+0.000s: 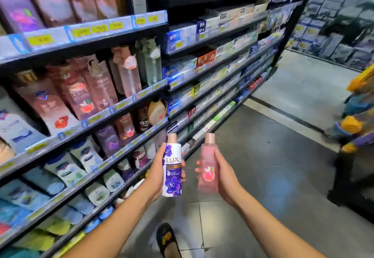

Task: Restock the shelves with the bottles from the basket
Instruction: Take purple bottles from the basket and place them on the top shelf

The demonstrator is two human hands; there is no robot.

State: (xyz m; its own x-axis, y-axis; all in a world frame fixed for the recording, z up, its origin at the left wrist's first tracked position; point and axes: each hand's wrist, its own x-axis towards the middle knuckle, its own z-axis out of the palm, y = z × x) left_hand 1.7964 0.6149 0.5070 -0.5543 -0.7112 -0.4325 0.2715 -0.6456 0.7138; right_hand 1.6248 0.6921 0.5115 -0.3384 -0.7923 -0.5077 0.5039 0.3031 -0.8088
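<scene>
Two bottles are up before the shelves (121, 103). The left hand (156, 173) grips the white bottle (172, 168). The right hand (223, 176) grips the pink bottle (208, 168).

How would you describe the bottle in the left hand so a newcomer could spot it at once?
From the shelves on the left, look down to the two hands. The left hand holds a white LUX bottle with purple flowers; the right hand holds a clear pink bottle.
</scene>
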